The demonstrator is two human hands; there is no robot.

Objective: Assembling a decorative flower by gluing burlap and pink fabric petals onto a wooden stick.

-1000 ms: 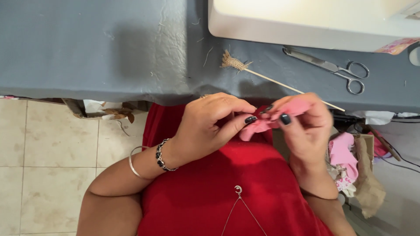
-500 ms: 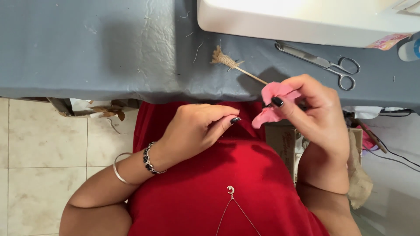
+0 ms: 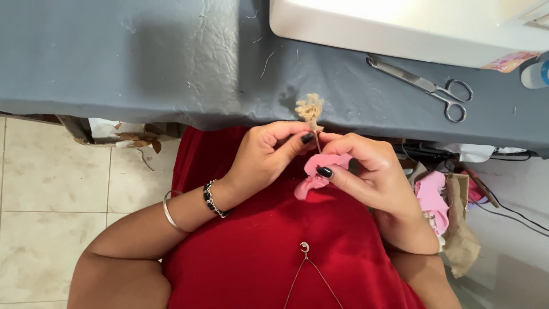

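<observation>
While half a second back lying on the desk point(image 3: 171, 68), frayed stick point(image 3: 311, 114) now standing upright, pinched by left hand point(image 3: 266, 157); right hand point(image 3: 366, 171) gripping pink fabric piece point(image 3: 317, 171) (both hands closed).

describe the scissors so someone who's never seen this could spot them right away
Start at the grey table across the top. Go to its right part, just below the white machine: the scissors lie flat there, shut. They are the only all-metal thing, with two ring handles.

The left hand point(image 3: 266, 157) and right hand point(image 3: 372, 171) pinch a pink fabric piece point(image 3: 317, 171) around a frayed-tipped stick point(image 3: 311, 114). Scissors point(image 3: 426, 87) lie far right on the grey bench point(image 3: 143, 57).
</observation>
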